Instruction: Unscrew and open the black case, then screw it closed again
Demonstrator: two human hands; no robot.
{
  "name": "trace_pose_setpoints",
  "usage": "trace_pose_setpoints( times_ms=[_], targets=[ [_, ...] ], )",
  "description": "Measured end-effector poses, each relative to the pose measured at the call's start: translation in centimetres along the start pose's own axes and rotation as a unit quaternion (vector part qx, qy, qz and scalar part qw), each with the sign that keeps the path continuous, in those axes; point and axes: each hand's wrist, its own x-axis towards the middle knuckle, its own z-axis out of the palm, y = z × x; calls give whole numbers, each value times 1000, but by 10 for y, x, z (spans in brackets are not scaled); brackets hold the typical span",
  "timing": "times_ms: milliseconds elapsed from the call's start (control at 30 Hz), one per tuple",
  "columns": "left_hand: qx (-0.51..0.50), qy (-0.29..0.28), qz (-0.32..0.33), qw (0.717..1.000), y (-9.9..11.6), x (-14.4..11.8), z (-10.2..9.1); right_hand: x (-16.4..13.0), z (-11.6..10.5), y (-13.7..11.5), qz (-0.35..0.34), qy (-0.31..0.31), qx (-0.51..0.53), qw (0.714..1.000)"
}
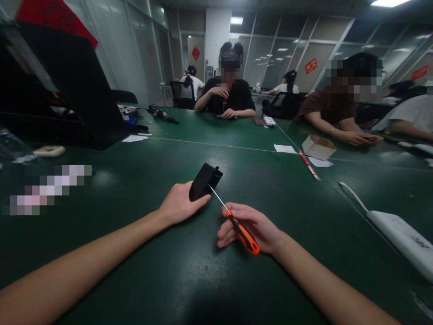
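Just below frame centre, the left hand (178, 205) grips a small black device (204, 181) on the green table (135, 253). Right hand (252, 228) fingers wrap the orange-handled screwdriver (237, 225), tip touching it; better to keep the shaft straight and press firmly

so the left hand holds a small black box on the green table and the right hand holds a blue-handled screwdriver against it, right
Not quite: the head view shows the thin metal screwdriver in the right hand has an orange handle, not blue. The rest stands: the left hand holds the small black plastic box on the green table.
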Motion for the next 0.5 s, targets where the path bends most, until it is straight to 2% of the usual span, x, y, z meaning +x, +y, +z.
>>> trace_pose_setpoints(
  times_ms=[500],
  targets=[
    [24,6,17,1000,-2,-1,1,1,0,4,-20,15,-9,1000]
  ],
)
